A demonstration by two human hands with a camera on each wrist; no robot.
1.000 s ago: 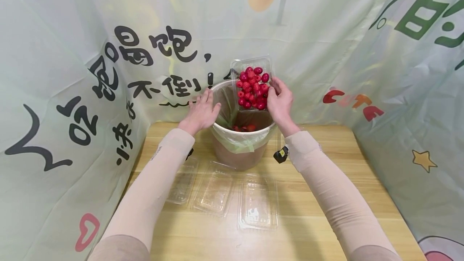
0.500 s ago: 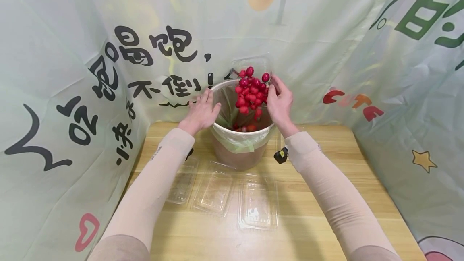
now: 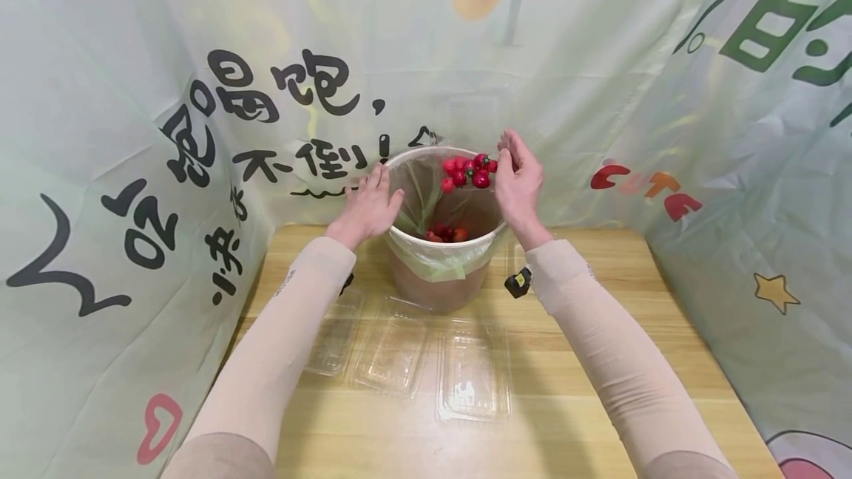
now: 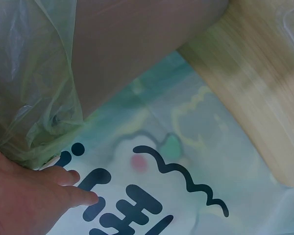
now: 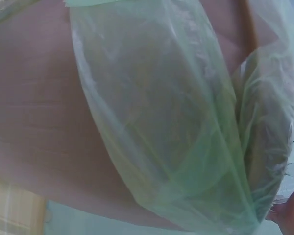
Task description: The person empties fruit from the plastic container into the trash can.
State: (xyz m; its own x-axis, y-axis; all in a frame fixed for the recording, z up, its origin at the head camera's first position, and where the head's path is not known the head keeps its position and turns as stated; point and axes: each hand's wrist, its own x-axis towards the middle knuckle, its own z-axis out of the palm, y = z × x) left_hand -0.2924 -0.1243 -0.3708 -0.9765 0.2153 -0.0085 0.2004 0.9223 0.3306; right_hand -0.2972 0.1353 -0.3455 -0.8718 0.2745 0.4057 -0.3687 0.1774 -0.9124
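A bin (image 3: 435, 287) lined with a pale green plastic bag (image 3: 439, 268) stands upright on the table. My left hand (image 3: 369, 205) rests on the left side of its rim, fingers extended; the left wrist view also shows this hand beside the bag. At the right rim my right hand (image 3: 519, 182) holds a clear plastic box (image 3: 474, 106) by its edge, tipped up over the bin and hardly visible against the cloth. A cluster of small red fruits (image 3: 469, 171) is at the bin's mouth, below the box. More red and orange fruits (image 3: 447, 233) lie inside the bin.
Clear plastic boxes lie on the wooden table (image 3: 413, 442) in front of the bin: one at left (image 3: 336, 338), a middle box (image 3: 393, 353) and a right box (image 3: 474, 372). Printed cloth (image 3: 579, 94) hangs around the table's back and sides.
The box in my right hand has tipped steeper, and the red fruits have slid out of it and down toward the bin. My left hand has stayed at the rim.
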